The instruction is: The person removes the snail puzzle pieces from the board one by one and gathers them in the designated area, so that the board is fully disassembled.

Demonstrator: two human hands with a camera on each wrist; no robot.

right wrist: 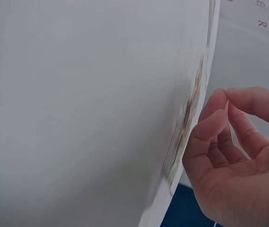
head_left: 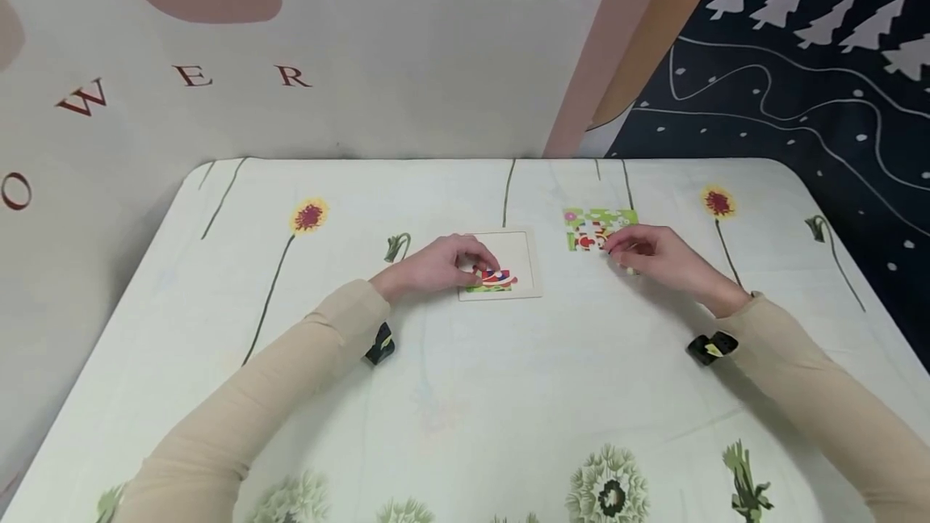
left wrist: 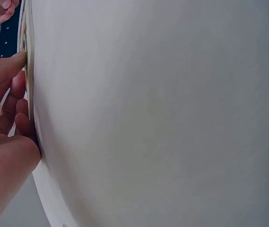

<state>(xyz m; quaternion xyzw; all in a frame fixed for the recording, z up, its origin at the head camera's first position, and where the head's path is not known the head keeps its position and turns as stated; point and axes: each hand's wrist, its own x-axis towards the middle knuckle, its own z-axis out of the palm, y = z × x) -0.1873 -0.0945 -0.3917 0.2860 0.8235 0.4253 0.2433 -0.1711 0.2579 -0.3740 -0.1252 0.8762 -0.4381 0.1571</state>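
A pale wooden puzzle tray [head_left: 519, 253] lies flat on the table. Joined jigsaw pieces [head_left: 497, 281] in red, blue, white and green fill part of its near left side. My left hand [head_left: 443, 266] rests at the tray's left side, its fingertips touching the pieces; the left wrist view shows them against the thin tray edge [left wrist: 30, 90]. To the right, more loose jigsaw pieces [head_left: 581, 224] lie in a bright green and red patch. Over their near right corner is my right hand [head_left: 657, 257], thumb and finger tips together. Whether a piece is between them is hidden.
The table [head_left: 465, 394] has a white cloth printed with flowers and stems. A pale wall [head_left: 436, 63] stands behind it, with a dark tree-patterned hanging [head_left: 821, 103] at the right. Black wrist devices [head_left: 712, 348] sit at both sleeves.
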